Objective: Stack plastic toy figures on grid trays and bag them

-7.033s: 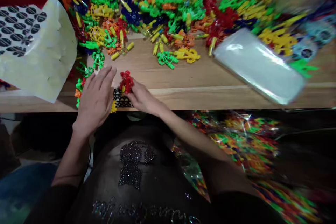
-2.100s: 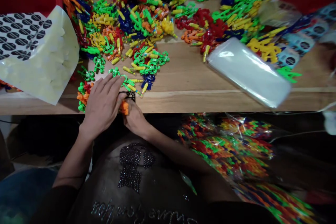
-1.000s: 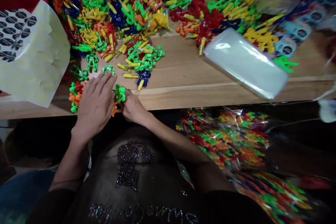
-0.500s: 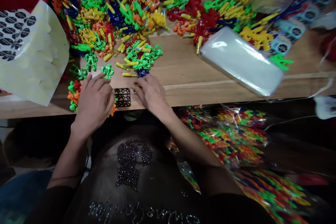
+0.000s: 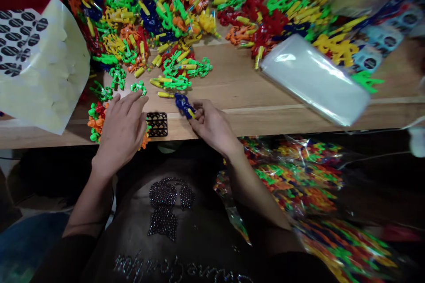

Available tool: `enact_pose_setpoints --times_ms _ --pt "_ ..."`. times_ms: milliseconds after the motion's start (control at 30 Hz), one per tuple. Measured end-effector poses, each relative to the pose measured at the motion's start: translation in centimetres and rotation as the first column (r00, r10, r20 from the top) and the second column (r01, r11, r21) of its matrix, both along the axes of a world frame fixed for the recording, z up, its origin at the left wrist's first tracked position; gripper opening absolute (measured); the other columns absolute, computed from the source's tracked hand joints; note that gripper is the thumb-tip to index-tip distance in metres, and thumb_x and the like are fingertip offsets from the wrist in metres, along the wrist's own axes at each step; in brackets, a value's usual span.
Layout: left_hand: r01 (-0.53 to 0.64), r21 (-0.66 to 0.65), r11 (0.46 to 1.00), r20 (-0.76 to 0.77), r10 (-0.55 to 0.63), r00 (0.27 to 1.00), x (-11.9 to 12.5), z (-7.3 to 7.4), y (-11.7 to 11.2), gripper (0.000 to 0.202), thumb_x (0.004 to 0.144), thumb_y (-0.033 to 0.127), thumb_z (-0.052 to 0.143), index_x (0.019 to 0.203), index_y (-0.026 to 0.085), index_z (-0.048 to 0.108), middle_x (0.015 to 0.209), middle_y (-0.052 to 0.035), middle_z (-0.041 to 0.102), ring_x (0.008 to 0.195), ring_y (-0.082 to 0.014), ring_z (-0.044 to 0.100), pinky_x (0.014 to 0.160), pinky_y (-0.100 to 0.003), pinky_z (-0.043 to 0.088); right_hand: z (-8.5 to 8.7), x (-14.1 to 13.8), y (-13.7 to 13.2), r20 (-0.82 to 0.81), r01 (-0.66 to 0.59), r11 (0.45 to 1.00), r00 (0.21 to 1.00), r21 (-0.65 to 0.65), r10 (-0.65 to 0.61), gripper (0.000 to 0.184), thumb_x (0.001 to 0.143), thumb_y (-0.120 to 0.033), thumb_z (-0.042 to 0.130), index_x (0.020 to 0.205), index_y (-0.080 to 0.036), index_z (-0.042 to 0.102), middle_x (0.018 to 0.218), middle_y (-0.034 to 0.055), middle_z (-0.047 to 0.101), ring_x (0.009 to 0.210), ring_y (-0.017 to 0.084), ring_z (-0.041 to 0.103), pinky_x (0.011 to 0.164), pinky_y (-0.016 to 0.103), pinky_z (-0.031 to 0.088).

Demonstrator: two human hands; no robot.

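Right of the black rack [image 5: 159,124], the right hand [image 5: 215,126] pinched a blue toy [image 5: 182,103] in its fingers. At the rack's left, the left hand [image 5: 120,129] covered some small toys [image 5: 95,122]; whether its fingers gripped any, I couldn't tell. Beyond the rack, a colourful heap [image 5: 175,17] lay on the bench [image 5: 242,93].

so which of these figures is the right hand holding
The dark blue figure, gripped by its yellow end in the right hand; the green figures just beyond it lie on the table.
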State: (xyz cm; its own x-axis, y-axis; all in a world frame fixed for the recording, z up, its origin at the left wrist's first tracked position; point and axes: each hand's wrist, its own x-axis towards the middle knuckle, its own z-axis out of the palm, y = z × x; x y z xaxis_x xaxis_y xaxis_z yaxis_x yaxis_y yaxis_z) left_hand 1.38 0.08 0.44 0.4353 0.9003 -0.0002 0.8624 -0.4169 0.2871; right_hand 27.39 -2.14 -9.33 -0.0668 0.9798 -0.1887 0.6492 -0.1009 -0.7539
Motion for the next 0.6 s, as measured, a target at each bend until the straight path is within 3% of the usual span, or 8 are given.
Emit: enact_pose_setpoints --times_ms 133,200,300,433,600 --pt "0.007 0.017 1.000 0.002 -0.007 1.000 -0.2 -0.1 0.2 0.047 0.108 0.025 0.041 0.154 0.023 0.049 0.167 -0.0125 0.051 0.154 -0.0278 0.050 0.133 -0.055 0.033 -0.2 -3.4 1.6 -0.228 -0.094 0.989 0.967 0.113 0.118 0.047 0.094 -0.023 0.058 0.141 -0.018 0.055 0.116 0.0118 0.070 0.094 0.026 0.069 0.094 0.049 0.060" --pt "0.018 0.030 0.999 0.007 -0.018 1.000 -0.3 -0.1 0.3 0.049 0.107 0.026 0.042 0.156 0.024 0.046 0.168 -0.0130 0.050 0.156 -0.0279 0.048 0.133 -0.055 0.034 -0.6 -5.6 2.8 -0.267 -0.171 0.969 0.940 0.176 0.214 0.048 0.095 -0.019 0.055 0.142 -0.018 0.053 0.124 0.0129 0.069 0.105 0.029 0.069 0.100 0.051 0.059" --pt "0.030 0.041 0.999 0.008 -0.031 1.000 -0.3 -0.1 0.3 0.052 0.107 0.026 0.042 0.159 0.024 0.043 0.167 -0.0136 0.050 0.157 -0.0279 0.048 0.132 -0.054 0.035 -1.6 -8.2 4.3 -0.282 -0.251 0.948 0.912 0.194 0.299 0.051 0.095 -0.011 0.047 0.145 -0.020 0.049 0.121 0.0112 0.070 0.110 0.029 0.069 0.101 0.050 0.059" --pt "0.011 0.043 0.999 0.007 -0.011 1.000 -0.1 -0.2 0.1 0.054 0.107 0.025 0.041 0.160 0.024 0.042 0.167 -0.0127 0.051 0.155 -0.0277 0.049 0.132 -0.052 0.036 -2.7 -10.0 4.6 -0.184 -0.280 0.936 0.929 0.213 0.320 0.051 0.093 -0.007 0.046 0.142 -0.020 0.048 0.120 0.0118 0.069 0.113 0.030 0.067 0.103 0.049 0.058" --pt "0.030 0.050 0.998 -0.013 -0.029 0.999 0.2 -0.1 0.2 0.050 0.110 0.030 0.041 0.159 0.022 0.047 0.168 -0.0118 0.051 0.154 -0.0307 0.049 0.128 -0.053 0.040 -2.8 -11.4 3.9 0.034 -0.330 0.910 0.942 0.250 0.333 0.039 0.098 -0.010 0.046 0.136 -0.019 0.051 0.123 0.0145 0.066 0.120 0.033 0.060 0.108 0.052 0.052"
